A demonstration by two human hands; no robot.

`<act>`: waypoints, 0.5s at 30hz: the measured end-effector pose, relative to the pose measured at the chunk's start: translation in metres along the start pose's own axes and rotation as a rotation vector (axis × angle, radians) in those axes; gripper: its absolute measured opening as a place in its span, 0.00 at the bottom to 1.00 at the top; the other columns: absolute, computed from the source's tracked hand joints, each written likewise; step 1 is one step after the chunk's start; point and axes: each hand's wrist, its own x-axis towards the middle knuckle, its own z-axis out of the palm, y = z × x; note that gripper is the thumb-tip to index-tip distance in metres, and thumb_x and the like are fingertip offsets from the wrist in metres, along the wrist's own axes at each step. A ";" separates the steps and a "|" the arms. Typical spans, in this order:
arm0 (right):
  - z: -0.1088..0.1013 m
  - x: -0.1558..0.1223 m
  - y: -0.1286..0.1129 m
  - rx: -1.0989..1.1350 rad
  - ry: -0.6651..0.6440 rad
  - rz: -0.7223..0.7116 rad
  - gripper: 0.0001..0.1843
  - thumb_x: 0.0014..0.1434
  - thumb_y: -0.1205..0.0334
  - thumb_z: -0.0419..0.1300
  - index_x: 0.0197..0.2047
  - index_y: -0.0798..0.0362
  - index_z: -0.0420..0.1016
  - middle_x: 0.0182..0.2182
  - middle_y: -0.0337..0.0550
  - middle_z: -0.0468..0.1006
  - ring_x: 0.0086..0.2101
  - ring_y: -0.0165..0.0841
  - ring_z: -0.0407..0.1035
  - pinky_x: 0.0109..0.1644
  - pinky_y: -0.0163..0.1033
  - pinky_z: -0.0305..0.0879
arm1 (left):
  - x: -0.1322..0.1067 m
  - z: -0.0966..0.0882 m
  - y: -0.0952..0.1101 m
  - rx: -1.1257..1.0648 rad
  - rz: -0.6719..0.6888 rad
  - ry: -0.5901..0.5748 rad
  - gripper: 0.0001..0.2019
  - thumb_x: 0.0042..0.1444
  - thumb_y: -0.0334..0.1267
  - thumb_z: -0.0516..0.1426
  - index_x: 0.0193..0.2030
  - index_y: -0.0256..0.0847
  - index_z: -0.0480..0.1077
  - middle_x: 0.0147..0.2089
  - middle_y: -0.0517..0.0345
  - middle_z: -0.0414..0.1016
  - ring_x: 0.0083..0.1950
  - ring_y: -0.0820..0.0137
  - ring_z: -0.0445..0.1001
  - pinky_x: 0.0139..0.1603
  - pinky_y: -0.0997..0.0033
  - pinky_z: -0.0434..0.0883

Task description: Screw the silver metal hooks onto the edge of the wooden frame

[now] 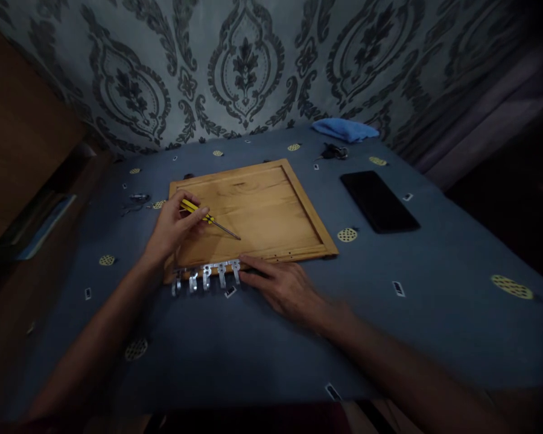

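A wooden framed panel (262, 208) lies flat on a blue patterned cloth (434, 289). My left hand (174, 226) is closed round a yellow-handled screwdriver (208, 218), whose thin shaft points right across the panel. A metal rail with several hooks (206, 274) runs along the panel's near edge. My right hand (283, 286) lies flat on the cloth, its fingertips touching the right end of the hook rail.
A black phone (379, 200) lies to the right of the panel. A blue folded cloth (344, 129) and a small dark object (333, 152) sit at the back by the patterned wall. Small metal parts (138, 199) lie left of the panel. Wooden furniture (22, 138) stands at left.
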 end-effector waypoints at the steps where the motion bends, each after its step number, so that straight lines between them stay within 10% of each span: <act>1: 0.000 0.000 0.000 0.000 -0.011 -0.003 0.21 0.63 0.74 0.58 0.57 0.48 0.78 0.61 0.49 0.77 0.44 0.38 0.82 0.39 0.41 0.78 | 0.001 -0.001 -0.003 0.019 -0.020 -0.006 0.23 0.43 0.50 0.70 0.38 0.42 0.66 0.28 0.64 0.73 0.25 0.71 0.75 0.23 0.73 0.75; 15: -0.015 0.004 -0.002 0.033 -0.114 -0.040 0.18 0.64 0.74 0.59 0.55 0.51 0.76 0.63 0.52 0.74 0.38 0.38 0.80 0.38 0.43 0.77 | 0.007 -0.012 -0.021 0.486 0.078 -0.053 0.14 0.52 0.50 0.65 0.32 0.41 0.72 0.29 0.61 0.72 0.30 0.70 0.67 0.29 0.73 0.61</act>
